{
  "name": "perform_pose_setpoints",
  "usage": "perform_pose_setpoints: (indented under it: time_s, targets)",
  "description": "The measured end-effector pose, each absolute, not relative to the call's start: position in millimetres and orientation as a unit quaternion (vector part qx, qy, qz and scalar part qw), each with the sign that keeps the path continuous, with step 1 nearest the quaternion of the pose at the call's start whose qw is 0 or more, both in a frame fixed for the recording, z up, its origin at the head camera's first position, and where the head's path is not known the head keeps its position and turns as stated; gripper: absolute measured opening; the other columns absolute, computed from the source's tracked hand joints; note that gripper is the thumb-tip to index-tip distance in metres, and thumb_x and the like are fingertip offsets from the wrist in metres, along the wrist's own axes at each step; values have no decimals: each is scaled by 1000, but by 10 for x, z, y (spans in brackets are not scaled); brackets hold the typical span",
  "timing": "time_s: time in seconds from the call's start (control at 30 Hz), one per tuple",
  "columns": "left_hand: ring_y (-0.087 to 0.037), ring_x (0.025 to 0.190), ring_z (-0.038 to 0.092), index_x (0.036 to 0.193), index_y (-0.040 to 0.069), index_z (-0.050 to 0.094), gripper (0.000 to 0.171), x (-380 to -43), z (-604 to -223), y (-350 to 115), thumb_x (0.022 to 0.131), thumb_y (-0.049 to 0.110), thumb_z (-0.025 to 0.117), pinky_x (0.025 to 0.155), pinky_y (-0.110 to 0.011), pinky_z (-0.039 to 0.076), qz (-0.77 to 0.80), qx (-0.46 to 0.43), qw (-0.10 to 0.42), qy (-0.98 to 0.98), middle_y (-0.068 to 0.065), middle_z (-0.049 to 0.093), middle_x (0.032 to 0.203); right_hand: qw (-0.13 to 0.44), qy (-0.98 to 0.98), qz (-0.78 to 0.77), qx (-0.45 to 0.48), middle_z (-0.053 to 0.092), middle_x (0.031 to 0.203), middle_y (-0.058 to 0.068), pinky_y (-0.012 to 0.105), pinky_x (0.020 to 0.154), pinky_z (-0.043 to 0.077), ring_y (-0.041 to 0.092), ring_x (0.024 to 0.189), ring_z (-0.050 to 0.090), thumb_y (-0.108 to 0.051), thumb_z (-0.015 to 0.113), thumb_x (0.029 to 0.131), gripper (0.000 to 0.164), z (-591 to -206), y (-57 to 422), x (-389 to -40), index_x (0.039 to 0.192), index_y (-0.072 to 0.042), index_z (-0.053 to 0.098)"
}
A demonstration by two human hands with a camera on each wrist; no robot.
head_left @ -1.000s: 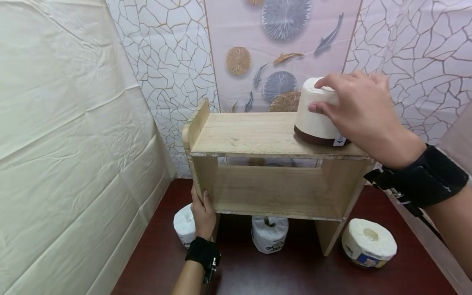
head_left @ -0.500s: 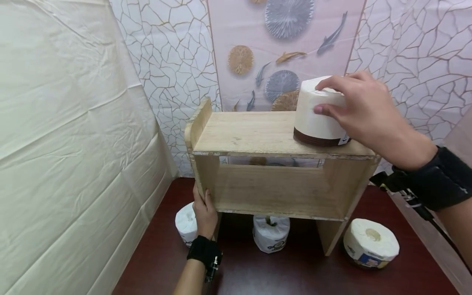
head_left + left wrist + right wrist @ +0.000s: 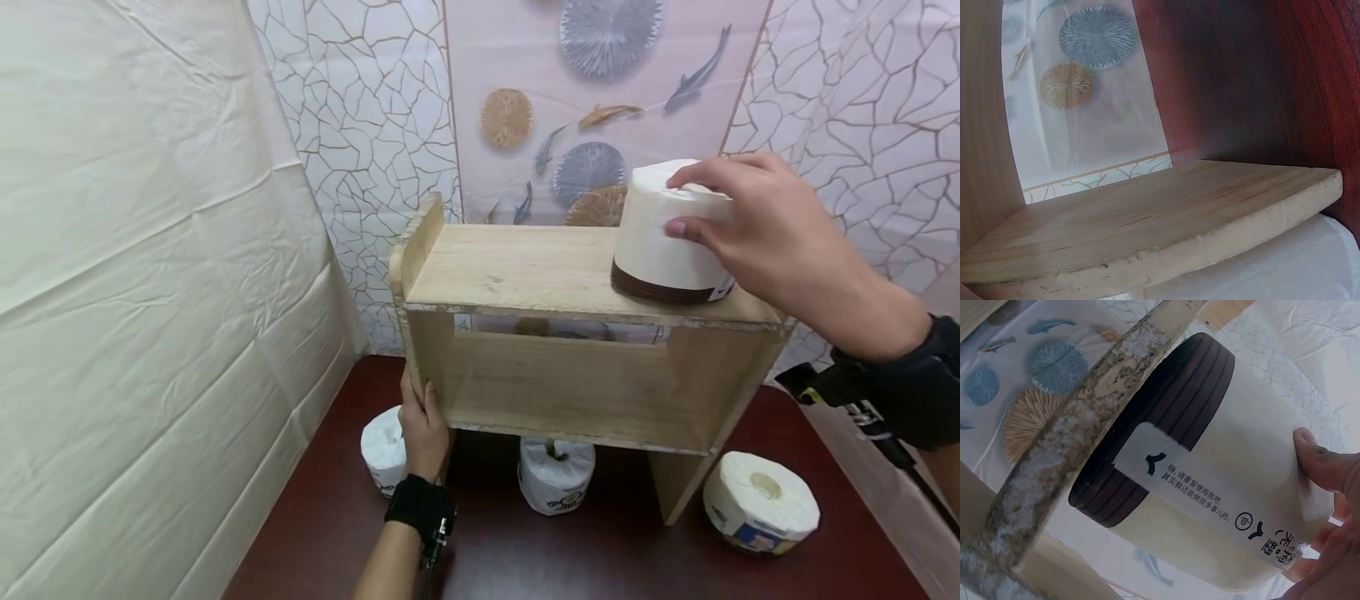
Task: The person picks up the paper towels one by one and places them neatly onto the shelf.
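Note:
A small wooden shelf [image 3: 517, 267] stands on the dark red table. On the right end of its top board sits a whitish tub [image 3: 656, 233] with a brown ribbed lid [image 3: 1200, 394] at the bottom. My right hand [image 3: 795, 242] holds the tub from above, thumb on its side and fingers at the top. The right wrist view shows a printed label [image 3: 1210, 500] running from lid to side. Lower left, my left hand [image 3: 423, 429] grips the shelf's left side panel [image 3: 1147, 237]; its far fingers are hidden behind the panel.
Wrapped toilet rolls stand left of the shelf [image 3: 384, 450] and under it [image 3: 557, 479]. A larger wrapped roll [image 3: 763, 504] sits on the table at right. A cream cloth wall [image 3: 165, 317] rises at the left, and a patterned backdrop [image 3: 375, 125] hangs behind.
The whole scene has shifted right in the head view. On the shelf top the tub has turned slightly, its label now further right. The left hand keeps its grip on the panel.

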State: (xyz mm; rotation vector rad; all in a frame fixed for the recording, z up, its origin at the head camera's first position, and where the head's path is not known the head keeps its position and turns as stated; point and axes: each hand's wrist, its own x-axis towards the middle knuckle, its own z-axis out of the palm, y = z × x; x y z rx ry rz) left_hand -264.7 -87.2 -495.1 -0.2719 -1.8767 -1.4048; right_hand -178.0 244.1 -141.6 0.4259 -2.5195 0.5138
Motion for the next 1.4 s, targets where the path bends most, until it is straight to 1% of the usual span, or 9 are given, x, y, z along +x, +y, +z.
perform_pose_setpoints:
  time_s: [0.13, 0.27, 0.4, 0.67, 0.8, 0.93, 1.17, 1.3, 1.4]
  targets:
    - [-47, 111, 71, 167, 18, 29, 55, -2651, -4966, -871, 115, 16, 46, 79, -61, 60, -548, -106, 380, -737, -32, 56, 145, 260, -931, 201, 157, 62, 138, 29, 67, 101, 36, 51, 137, 39, -9, 75, 99, 41, -1415, 2499, -1787, 138, -2, 63]
    - [-48, 111, 70, 168, 19, 27, 56, -2651, -4976, -870, 115, 16, 45, 79, -61, 60, -547, -108, 378, -740, -33, 55, 147, 252, -934, 204, 149, 60, 143, 29, 70, 107, 33, 52, 139, 36, -9, 74, 99, 41, -1406, 2571, -1792, 138, -2, 63]
    - [-48, 110, 71, 168, 18, 28, 56, -2650, -4957, -876, 114, 14, 46, 79, -61, 60, -543, -112, 385, -738, -34, 56, 144, 254, -935, 193, 155, 61, 142, 27, 70, 109, 32, 53, 136, 38, -10, 74, 100, 41, -1429, 2597, -1809, 138, -2, 63]
    - [-47, 112, 69, 167, 15, 28, 56, -2653, -4927, -886, 114, 11, 46, 82, -62, 58, -542, -119, 395, -732, -34, 56, 144, 283, -925, 182, 176, 59, 141, 31, 68, 99, 34, 54, 131, 39, -11, 73, 101, 44, -1563, 2599, -1805, 142, -2, 59]
    - [-46, 112, 70, 167, 15, 29, 56, -2656, -4937, -881, 114, 11, 47, 81, -62, 58, -543, -117, 397, -731, -33, 58, 143, 301, -923, 151, 183, 59, 140, 31, 64, 91, 36, 51, 121, 43, -14, 71, 101, 47, -1618, 2596, -1812, 143, 1, 57]
    - [-46, 112, 70, 167, 14, 29, 56, -2647, -4970, -873, 114, 10, 46, 80, -61, 59, -540, -115, 398, -732, -33, 58, 142, 316, -921, 132, 185, 58, 138, 31, 63, 91, 36, 49, 118, 43, -17, 69, 100, 48, -1687, 2614, -1814, 142, 2, 57]
    - [-46, 116, 69, 167, 15, 30, 56, -2632, -4986, -872, 114, 10, 47, 82, -61, 59, -543, -114, 401, -729, -32, 58, 144, 343, -909, 116, 208, 54, 130, 30, 62, 97, 34, 50, 116, 44, -19, 67, 98, 49, -1737, 2604, -1834, 141, 2, 56]
    - [-46, 116, 69, 166, 14, 30, 55, -2629, -4968, -869, 114, 10, 46, 83, -61, 58, -543, -115, 397, -731, -32, 58, 143, 358, -904, 109, 206, 56, 126, 32, 63, 96, 35, 52, 118, 46, -23, 73, 96, 55, -1761, 2597, -1841, 140, 5, 56]
    - [-47, 114, 69, 166, 13, 31, 54, -2645, -4958, -859, 114, 10, 46, 82, -61, 59, -539, -116, 399, -733, -33, 58, 142, 374, -899, 105, 202, 58, 124, 33, 63, 92, 36, 52, 116, 48, -28, 76, 95, 60, -1789, 2608, -1845, 139, 7, 55]
